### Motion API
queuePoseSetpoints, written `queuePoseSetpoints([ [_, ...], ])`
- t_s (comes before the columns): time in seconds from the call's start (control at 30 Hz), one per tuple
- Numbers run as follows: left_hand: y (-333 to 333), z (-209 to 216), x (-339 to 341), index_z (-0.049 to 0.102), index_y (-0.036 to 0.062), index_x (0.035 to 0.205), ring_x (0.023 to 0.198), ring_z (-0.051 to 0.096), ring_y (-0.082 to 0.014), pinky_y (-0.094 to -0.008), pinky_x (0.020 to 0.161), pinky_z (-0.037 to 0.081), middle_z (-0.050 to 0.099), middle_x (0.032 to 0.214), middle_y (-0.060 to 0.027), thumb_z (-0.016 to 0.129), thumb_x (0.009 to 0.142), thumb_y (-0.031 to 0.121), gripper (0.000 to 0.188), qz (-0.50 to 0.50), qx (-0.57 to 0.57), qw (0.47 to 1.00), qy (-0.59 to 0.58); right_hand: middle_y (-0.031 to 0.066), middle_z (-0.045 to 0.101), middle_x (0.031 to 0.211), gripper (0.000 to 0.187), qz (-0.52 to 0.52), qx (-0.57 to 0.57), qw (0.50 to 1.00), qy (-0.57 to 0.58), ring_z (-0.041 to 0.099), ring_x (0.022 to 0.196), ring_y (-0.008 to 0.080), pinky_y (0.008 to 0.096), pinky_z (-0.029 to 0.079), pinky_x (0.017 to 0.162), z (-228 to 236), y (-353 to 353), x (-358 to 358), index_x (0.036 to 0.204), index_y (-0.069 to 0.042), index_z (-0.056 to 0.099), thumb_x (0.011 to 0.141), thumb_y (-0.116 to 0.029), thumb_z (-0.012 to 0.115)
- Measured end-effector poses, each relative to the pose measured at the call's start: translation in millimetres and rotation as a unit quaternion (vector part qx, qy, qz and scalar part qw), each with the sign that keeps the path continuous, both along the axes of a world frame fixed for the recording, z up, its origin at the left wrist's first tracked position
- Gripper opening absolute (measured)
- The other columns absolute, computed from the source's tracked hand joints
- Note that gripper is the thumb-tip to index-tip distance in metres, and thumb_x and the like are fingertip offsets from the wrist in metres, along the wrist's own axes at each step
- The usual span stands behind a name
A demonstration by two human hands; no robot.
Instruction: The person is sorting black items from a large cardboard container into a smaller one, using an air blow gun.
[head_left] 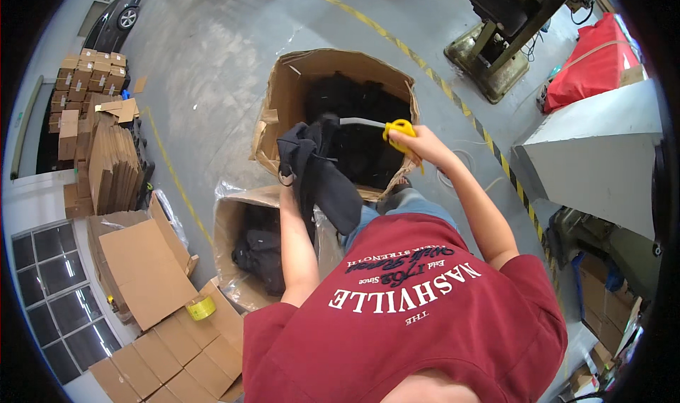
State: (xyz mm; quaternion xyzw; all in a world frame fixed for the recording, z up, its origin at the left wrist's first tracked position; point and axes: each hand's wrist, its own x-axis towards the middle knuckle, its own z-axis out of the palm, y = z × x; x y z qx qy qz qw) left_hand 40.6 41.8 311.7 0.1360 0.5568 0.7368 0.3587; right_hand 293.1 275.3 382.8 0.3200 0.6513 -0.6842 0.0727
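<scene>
My left hand (287, 183) holds up a black fabric piece (315, 173), which covers most of its fingers. A metal ring hangs at the piece's left edge, and a rounded end droops toward my lap. My right hand (423, 146) is closed around a yellow handle (401, 131) with loops. From the handle a long pale-grey strip (363, 122) runs left to the top of the black fabric; whether it is a blade or a tape I cannot tell. Both hands are over a large open cardboard box (283, 77) with dark fabric goods (347, 95) inside.
Left of my legs stands a second open carton (228, 222), lined with clear plastic and holding black goods. Flat cardboard (142, 261), a yellow tape roll (201, 308) and stacked cartons (92, 74) lie further left. A machine base (489, 63) stands beyond the striped floor line (453, 98) at right.
</scene>
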Motion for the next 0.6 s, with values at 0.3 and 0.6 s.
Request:
queuePoseSetpoints([
  [0.3,-56.2,-30.0,15.9,0.049,0.0047,0.122,0.100,0.055,-0.0234,-0.0367,0.084,0.045,0.056,0.114,-0.0089,0.037,0.096,0.028,0.037,-0.089,-0.148,0.972,0.161,0.0054,0.056,0.056,0.056,0.191,0.041,0.979,-0.057,0.056,0.046,0.0131,0.0259,0.044,0.043,7.8,-1.4,-21.2,0.085,-0.004,0.063,0.074,-0.058,0.063],
  [0.6,-48.9,-43.8,17.7,0.052,0.0059,0.083,0.048,0.046,-0.0150,-0.0261,0.046,0.041,0.046,0.062,-0.0049,0.044,0.091,0.034,0.030,-0.135,0.279,0.863,-0.400,0.0024,0.054,0.058,0.049,-0.007,-0.002,1.000,0.018,0.053,0.046,0.0102,0.0236,0.043,0.042,5.0,-11.4,-25.0,0.090,-0.005,0.062,0.078,-0.053,0.062],
])
